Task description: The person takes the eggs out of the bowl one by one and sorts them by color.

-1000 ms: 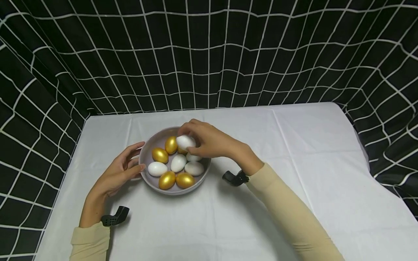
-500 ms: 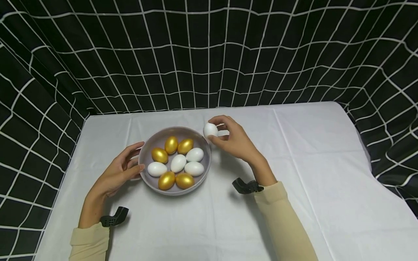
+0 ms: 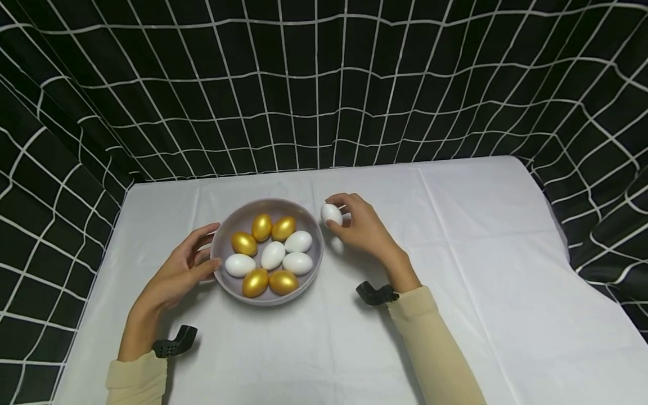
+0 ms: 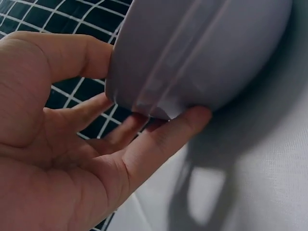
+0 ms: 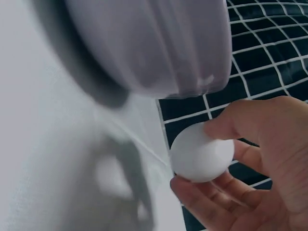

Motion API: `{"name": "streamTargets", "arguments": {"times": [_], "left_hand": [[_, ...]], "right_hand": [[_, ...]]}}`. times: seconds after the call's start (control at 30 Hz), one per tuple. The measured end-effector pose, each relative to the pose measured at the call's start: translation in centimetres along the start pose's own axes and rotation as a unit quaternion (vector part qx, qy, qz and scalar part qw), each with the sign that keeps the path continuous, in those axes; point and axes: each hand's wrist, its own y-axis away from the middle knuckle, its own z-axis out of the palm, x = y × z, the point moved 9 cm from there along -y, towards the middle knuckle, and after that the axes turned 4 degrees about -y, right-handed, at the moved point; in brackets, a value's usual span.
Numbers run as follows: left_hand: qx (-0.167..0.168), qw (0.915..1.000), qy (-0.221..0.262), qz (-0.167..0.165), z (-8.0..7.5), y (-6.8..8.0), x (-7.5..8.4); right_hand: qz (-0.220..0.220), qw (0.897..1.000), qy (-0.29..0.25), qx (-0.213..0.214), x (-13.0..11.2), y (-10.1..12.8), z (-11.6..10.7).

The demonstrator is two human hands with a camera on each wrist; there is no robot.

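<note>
A lilac-grey bowl stands on the table, with several gold eggs and several white eggs lying in one layer inside. My left hand rests its thumb and fingertips against the bowl's outer left side. In the left wrist view the fingers touch the outer wall and do not wrap around it. Just outside the bowl's right rim, my right hand pinches a single white egg between thumb and fingers. That egg is apart from the bowl wall in the right wrist view.
A white cloth covers the table, which has its back edge beyond the bowl. Behind and at both sides hangs a black curtain with a white grid. A black wrist camera is on the left wrist, another camera on the right.
The right hand has lifted the white egg out of the bowl and carried it right past the rim, then lowered slightly. The left hand stays against the bowl. The head view has shifted a little.
</note>
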Motion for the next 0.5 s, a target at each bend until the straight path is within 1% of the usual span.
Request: {"name": "streamTargets", "arguments": {"times": [0.13, 0.27, 0.4, 0.5], "left_hand": [[0.005, 1.0, 0.0, 0.001, -0.2, -0.1, 0.1], [-0.003, 1.0, 0.005, -0.006, 0.2, 0.2, -0.4], [-0.005, 0.9999, 0.009, -0.007, 0.4, 0.5, -0.5], [-0.002, 0.9999, 0.012, -0.003, 0.3, 0.3, -0.3]], "right_hand": [[0.008, 0.999, 0.05, -0.001, 0.3, -0.3, 0.2], [0.021, 0.996, 0.087, -0.004, 0.7, 0.0, 0.2], [0.029, 0.994, 0.102, -0.005, 1.0, 0.4, 0.2], [0.033, 0.993, 0.111, -0.008, 1.1, 0.4, 0.2]]}}
